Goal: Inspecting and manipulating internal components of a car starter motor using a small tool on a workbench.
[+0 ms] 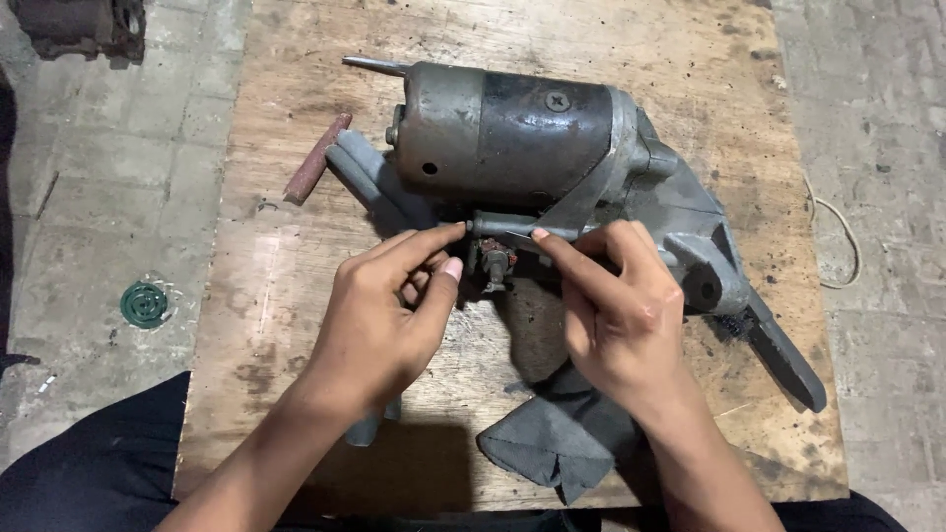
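I see a grimy grey starter motor [522, 138] lying on its side across the worn wooden desk [690, 59], its dark cylindrical body leftward, cast nose housing pointing lower right.

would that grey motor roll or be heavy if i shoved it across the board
The motor looks like solid metal, so it is probably heavy for its size. Its round body might rock, but the angular end housing and grey cloth beneath likely stop it rolling.
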